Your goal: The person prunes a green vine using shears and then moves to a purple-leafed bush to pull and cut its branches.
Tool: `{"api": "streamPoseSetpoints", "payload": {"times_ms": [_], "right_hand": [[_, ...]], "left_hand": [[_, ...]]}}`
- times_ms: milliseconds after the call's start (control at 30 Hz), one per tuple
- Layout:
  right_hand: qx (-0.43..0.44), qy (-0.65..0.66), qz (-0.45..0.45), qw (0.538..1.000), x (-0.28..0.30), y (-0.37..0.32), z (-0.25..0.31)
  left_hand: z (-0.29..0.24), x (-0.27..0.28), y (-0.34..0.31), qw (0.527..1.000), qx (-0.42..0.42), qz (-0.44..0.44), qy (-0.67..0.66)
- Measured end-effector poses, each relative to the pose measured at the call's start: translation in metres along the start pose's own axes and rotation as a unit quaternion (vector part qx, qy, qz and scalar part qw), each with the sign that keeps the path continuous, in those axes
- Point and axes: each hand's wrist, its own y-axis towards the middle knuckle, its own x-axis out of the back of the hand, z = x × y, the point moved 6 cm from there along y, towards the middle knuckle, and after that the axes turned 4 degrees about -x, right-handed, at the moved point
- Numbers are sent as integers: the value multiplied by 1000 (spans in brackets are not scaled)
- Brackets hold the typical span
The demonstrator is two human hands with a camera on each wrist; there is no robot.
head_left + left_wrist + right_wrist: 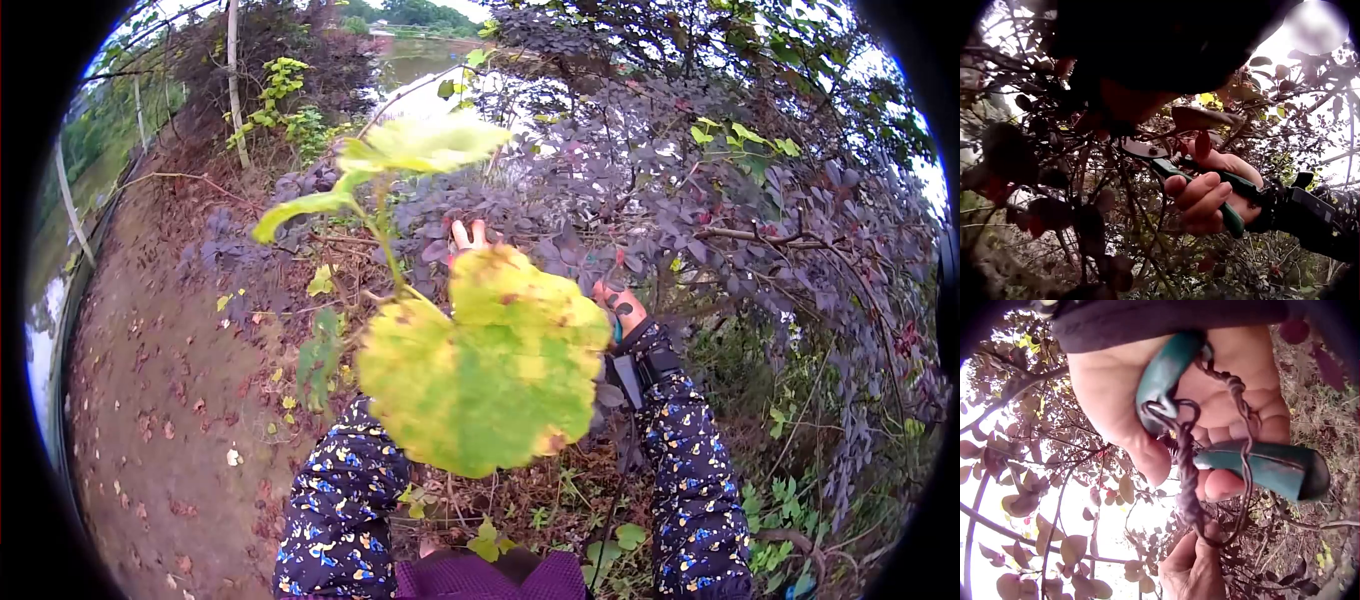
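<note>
In the right wrist view, my right hand [1110, 400] grips green-handled pruning shears [1285, 469] with a twisted cord [1188, 481] looped from the handles. The left wrist view shows their curved metal blade [1138, 149] among thin branches of a purple-leaved shrub. My left hand [1194, 572] is just beyond the shears, thumb and finger pinched together at a twig, which the cord partly hides. In the head view the left hand [468, 237] reaches into the shrub [560, 200], mostly covered by a large yellow-green leaf [480, 365]; the right hand [622, 305] is to its right.
The big leaf hangs from a vine close before the head camera. Bare branches [770, 238] spread on the right. A dirt path [160, 430] strewn with fallen leaves runs along the left, and water [420, 65] lies beyond the shrub. Low green plants grow underneath.
</note>
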Motion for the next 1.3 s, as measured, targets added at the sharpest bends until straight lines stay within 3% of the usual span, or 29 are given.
{"api": "streamPoseSetpoints", "payload": {"times_ms": [33, 67, 100, 133, 167, 200, 267, 333, 400, 500, 533, 600, 633, 667, 733, 800, 867, 933, 1000, 1067, 1133, 1200, 1267, 1300], "right_hand": [[-18, -30, -26, 999, -6, -1, 1], [-36, -59, -51, 996, -7, 1, 0], [-70, -97, -25, 993, -11, 4, -10], [-101, 10, -28, 994, -12, -1, -24], [-104, 7, 54, 993, -20, -2, -33], [-107, 5, 135, 985, -28, -5, -44], [-136, -10, 129, 982, -30, -24, -69], [-225, -71, 114, 965, -23, -48, -109], [-276, -122, 133, 944, -16, -77, -148], [-349, -155, 115, 917, -2, -130, -227], [-364, -148, 106, 913, 7, -156, -266], [-403, -116, 68, 905, 37, -186, -344], [-432, -101, 28, 896, 43, -206, -356], [-439, -53, 15, 897, 46, -222, -367], [-442, -5, -31, 897, 36, -246, -352], [-464, 10, -39, 885, 35, -260, -351], [-446, 44, -37, 893, 32, -266, -350], [-453, 35, -39, 890, 41, -264, -363], [-421, 23, -43, 906, 32, -258, -346], [-393, 44, -51, 917, 27, -255, -329], [-380, 51, -55, 922, 23, -259, -327], [-361, 35, -64, 930, 21, -266, -323], [-359, 55, -68, 929, 23, -281, -331], [-352, 65, -85, 930, 28, -290, -336]], "left_hand": [[1, -2, -8, 1000, -9, 13, -23], [16, 46, 14, 978, 37, 118, -168], [20, 42, 12, 976, 43, 109, -185], [24, 35, 8, 973, 48, 99, -203], [23, 48, 15, 998, -13, 48, 50], [34, 45, 10, 967, 59, 108, -224], [36, 56, -4, 960, 56, 86, -261], [38, 73, -23, 941, 46, 30, -335], [31, 95, -55, 935, 21, 62, -349], [27, 135, -127, 895, 44, 153, -416], [22, 153, -158, 898, 38, 173, -403], [19, 157, -221, 857, 90, 213, -460], [25, 179, -225, 851, 108, 224, -463], [32, 193, -240, 807, 236, 224, -493], [21, 201, -270, 772, 189, 297, -530], [9, 198, -296, 736, 221, 309, -560], [1, 201, -272, 733, 184, 328, -567], [-6, 202, -242, 740, 174, 238, -604], [-16, 202, -207, 727, 160, 226, -629], [-37, 191, -185, 661, 196, 258, -676], [-57, 188, -162, 659, 109, 220, -711], [-61, 190, -136, 704, -11, 308, -640], [-55, 179, -107, 710, -26, 356, -607], [-44, 179, -84, 750, -13, 254, -610]]}}
